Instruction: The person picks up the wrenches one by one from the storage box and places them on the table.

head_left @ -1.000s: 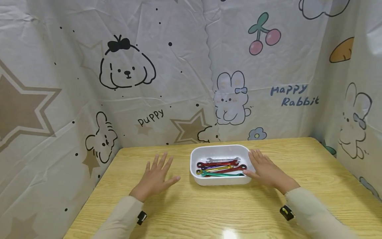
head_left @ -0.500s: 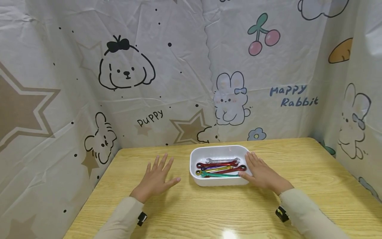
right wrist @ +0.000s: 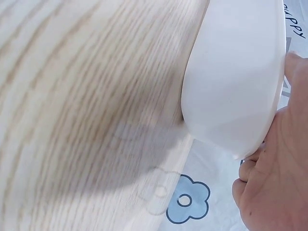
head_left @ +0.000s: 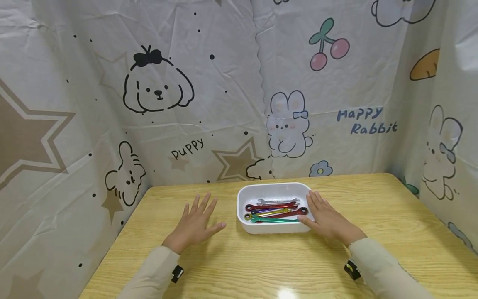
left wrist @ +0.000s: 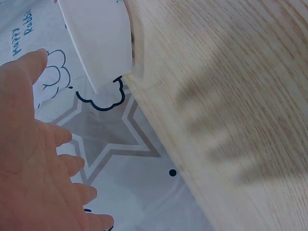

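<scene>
Reaching farther over white tray [head_left: 274, 228] now — right hand [head_left: 331, 219]; left hand [head_left: 193, 227] unmoved.

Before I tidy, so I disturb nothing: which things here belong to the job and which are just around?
Likely the job:
white tray
wrenches inside it
right hand at its rim
left hand

Just surroundings:
table
printed cloth

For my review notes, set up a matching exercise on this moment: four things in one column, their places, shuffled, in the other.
Things:
1. Silver wrench
2. Left grip
3. Green wrench
4. Right grip

Places:
A. Along the near side inside the white tub
B. At the tub's right end, thumb over the rim
C. Farthest back among the wrenches
D. Left of the tub, apart from it, fingers spread

Pairs: 1-C, 2-D, 3-A, 4-B
</scene>
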Motion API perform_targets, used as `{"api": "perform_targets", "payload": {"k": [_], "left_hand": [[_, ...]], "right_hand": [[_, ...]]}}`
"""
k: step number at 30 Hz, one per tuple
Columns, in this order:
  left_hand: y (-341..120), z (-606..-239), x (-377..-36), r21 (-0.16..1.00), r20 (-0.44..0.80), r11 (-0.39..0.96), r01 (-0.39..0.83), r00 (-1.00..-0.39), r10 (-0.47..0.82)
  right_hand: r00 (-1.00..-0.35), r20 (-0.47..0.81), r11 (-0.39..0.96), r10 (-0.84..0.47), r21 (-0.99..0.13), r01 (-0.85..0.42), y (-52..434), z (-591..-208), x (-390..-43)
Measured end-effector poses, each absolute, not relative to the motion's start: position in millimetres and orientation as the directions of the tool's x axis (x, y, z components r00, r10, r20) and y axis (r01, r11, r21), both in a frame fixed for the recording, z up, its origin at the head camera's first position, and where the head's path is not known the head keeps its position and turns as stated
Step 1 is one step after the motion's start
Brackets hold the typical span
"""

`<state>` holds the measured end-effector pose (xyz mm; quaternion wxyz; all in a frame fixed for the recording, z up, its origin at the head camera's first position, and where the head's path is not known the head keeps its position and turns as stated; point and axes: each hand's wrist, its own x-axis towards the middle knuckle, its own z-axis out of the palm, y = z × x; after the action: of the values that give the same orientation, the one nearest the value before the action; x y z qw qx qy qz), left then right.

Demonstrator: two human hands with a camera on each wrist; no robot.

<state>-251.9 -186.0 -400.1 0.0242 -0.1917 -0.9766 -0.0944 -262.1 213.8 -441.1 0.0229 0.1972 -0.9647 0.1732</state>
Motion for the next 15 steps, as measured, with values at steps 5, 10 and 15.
{"api": "perform_targets", "payload": {"k": [5, 10, 15], "left_hand": [[-185.2, -400.5, -252.3, 0.180, 0.090, 0.901, 0.394, -0.919, 0.384], [-184.3, -401.6, -256.7, 0.167, 0.085, 0.902, 0.399, -0.917, 0.390], [-176.2, -395.4, -268.6, 0.205, 0.121, 0.875, 0.438, -0.899, 0.421]], "right_hand": [[-0.923, 0.109, 0.861, -0.369, -0.332, -0.384, 213.6, -443.2, -261.1], [-0.922, 0.109, 0.858, -0.373, -0.339, -0.387, 212.9, -442.8, -259.5], [-0.921, 0.119, 0.858, -0.372, -0.335, -0.390, 213.5, -441.0, -259.2]]}}
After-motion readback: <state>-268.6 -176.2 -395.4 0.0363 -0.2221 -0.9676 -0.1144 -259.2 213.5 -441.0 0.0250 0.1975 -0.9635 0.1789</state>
